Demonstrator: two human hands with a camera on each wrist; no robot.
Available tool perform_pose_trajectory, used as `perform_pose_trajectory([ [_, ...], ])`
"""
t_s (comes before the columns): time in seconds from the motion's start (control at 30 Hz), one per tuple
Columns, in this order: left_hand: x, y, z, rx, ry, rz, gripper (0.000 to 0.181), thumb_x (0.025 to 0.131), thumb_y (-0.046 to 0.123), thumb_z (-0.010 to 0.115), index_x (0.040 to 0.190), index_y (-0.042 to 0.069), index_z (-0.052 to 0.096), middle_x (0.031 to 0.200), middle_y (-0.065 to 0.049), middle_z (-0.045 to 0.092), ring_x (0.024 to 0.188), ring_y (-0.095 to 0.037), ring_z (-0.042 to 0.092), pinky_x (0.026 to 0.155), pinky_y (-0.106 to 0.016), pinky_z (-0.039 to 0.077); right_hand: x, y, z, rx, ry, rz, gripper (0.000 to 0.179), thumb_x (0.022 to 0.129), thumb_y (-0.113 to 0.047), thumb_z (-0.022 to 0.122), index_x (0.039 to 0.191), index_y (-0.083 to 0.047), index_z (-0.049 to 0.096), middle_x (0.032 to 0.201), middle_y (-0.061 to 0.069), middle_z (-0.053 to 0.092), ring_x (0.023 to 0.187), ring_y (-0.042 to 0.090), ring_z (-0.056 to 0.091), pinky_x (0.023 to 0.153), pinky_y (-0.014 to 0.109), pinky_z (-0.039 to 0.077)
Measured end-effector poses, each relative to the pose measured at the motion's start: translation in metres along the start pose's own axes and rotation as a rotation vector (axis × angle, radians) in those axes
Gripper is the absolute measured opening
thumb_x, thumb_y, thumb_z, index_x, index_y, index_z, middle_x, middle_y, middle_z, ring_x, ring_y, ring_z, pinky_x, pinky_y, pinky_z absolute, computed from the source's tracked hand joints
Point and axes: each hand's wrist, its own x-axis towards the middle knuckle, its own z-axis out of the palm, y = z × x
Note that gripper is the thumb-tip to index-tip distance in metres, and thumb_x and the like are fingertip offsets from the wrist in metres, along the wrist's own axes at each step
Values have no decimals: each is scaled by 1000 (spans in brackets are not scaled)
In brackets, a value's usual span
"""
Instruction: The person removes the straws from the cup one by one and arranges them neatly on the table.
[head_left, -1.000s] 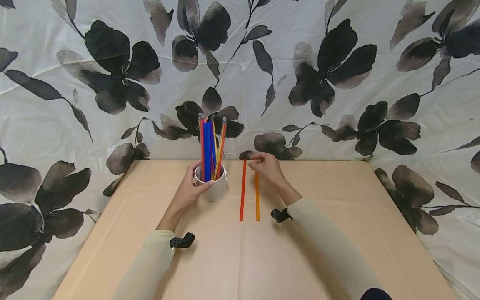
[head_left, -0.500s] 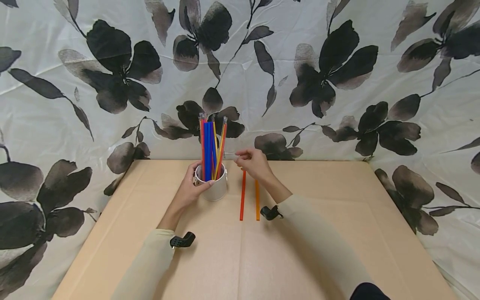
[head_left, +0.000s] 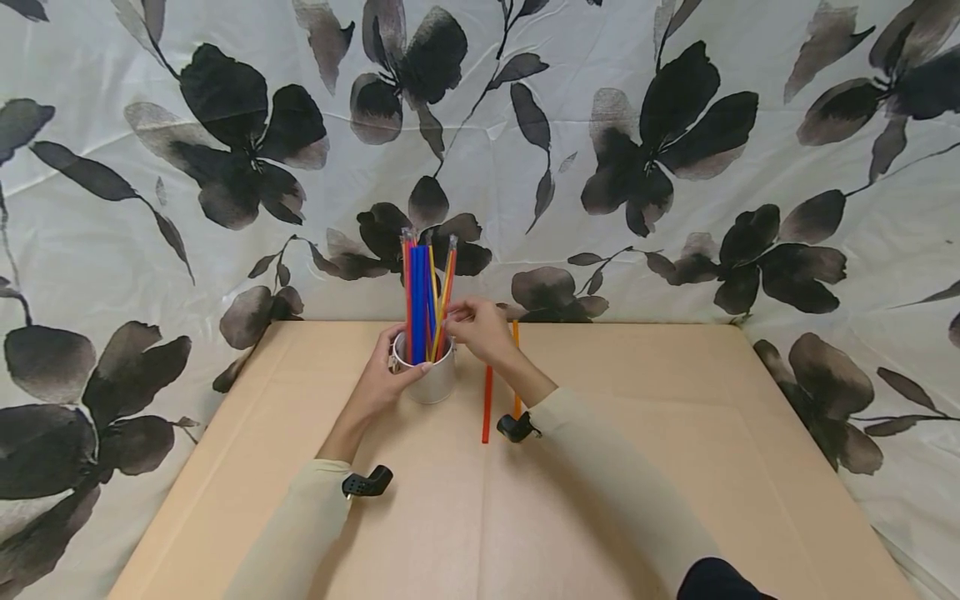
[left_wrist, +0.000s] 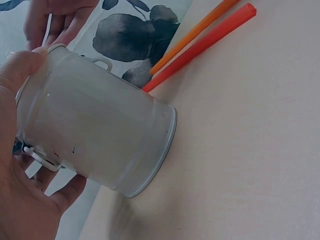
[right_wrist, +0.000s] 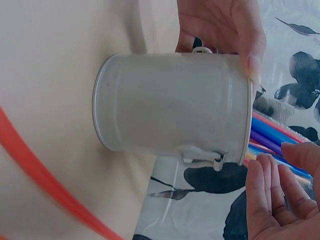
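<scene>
My left hand [head_left: 378, 375] grips a small white metal pail [left_wrist: 100, 115], thumb at the rim and fingers round its side. Upright in the pail stands a bundle of red, blue and yellow straw-like sticks [head_left: 426, 300], some with clear-looking tops. At the pail's right rim, my right hand [head_left: 483, 333] holds a thin whitish strip [left_wrist: 48, 30] that lies against its fingers; its kind is unclear. The right wrist view shows these fingers [right_wrist: 272, 185] fairly straight beside the bundle. Whether they touch the bundle cannot be made out.
A red straw [head_left: 487, 408] and an orange straw [head_left: 517, 400] lie side by side right of the pail, partly under my right forearm. The light wooden table [head_left: 420, 533] ends at a flower-print cloth [head_left: 525, 192] behind.
My right hand has moved left from above the straws' far ends to the pail's rim, carrying the thin whitish strip. My left hand and the pail have stayed put.
</scene>
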Motion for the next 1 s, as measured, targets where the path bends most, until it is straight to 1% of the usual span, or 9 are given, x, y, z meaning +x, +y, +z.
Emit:
perform_pose_trajectory([
  [0.07, 0, -1, -1, 4, -6, 5, 81, 92, 12, 75, 156, 9, 26, 159, -19, 32, 150, -38, 25, 121, -65, 15, -1, -1, 3, 2, 2, -4, 27, 94, -9, 71, 120, -1, 69, 97, 8, 69, 82, 19, 67, 76, 28, 62],
  [0.1, 1, -3, -2, 8, -7, 6, 81, 92, 12, 75, 156, 10, 26, 159, -19, 32, 150, -38, 26, 121, -64, 16, -1, -1, 5, 3, 5, -10, 28, 93, -9, 72, 120, -1, 69, 97, 8, 69, 82, 19, 68, 76, 28, 62],
  [0.3, 8, -29, -6, 20, -5, 21, 83, 92, 14, 76, 157, 16, 25, 161, -16, 30, 150, -38, 26, 122, -62, 16, -2, -2, 17, -25, 43, -44, 32, 91, -11, 76, 121, -2, 68, 97, 7, 71, 84, 18, 70, 75, 27, 61],
  [0.37, 8, -32, -7, 21, -4, 30, 83, 92, 15, 76, 157, 19, 25, 161, -14, 31, 150, -36, 27, 122, -62, 17, -2, -3, 22, -38, 55, -48, 33, 90, -12, 77, 120, -2, 68, 98, 6, 71, 86, 17, 70, 76, 25, 61],
  [0.47, 7, -33, -8, 21, -4, 46, 82, 92, 17, 77, 157, 20, 27, 160, -11, 33, 149, -34, 29, 122, -61, 19, -1, -6, 29, -65, 79, -57, 33, 90, -14, 79, 118, -2, 67, 96, 6, 72, 86, 17, 70, 76, 25, 60],
  [0.57, 5, -33, -8, 16, -4, 53, 81, 92, 20, 77, 156, 23, 28, 159, -8, 35, 148, -32, 32, 121, -60, 22, -1, -9, 36, -81, 103, -62, 33, 89, -15, 79, 116, -1, 67, 94, 6, 71, 83, 16, 70, 73, 26, 61],
  [0.73, 4, -32, -8, 23, 1, 44, 79, 92, 23, 78, 155, 25, 29, 158, -6, 35, 147, -31, 33, 121, -60, 25, 0, -12, 45, -136, 140, -56, 31, 89, -19, 80, 113, -4, 67, 90, 1, 70, 78, 12, 69, 68, 25, 60],
  [0.83, 5, -33, -8, 23, 0, 54, 80, 92, 21, 77, 155, 22, 29, 159, -9, 35, 148, -33, 32, 120, -60, 25, 0, -13, 49, -186, 160, -66, 28, 89, -20, 80, 110, -5, 68, 87, -1, 71, 75, 9, 68, 67, 23, 59],
  [1.0, 6, -31, -8, 21, -10, 57, 82, 92, 16, 76, 156, 17, 26, 160, -13, 32, 149, -36, 29, 120, -62, 23, 0, -13, 54, -268, 193, -74, 23, 89, -20, 81, 104, -7, 69, 83, -1, 72, 68, 7, 67, 57, 19, 56],
])
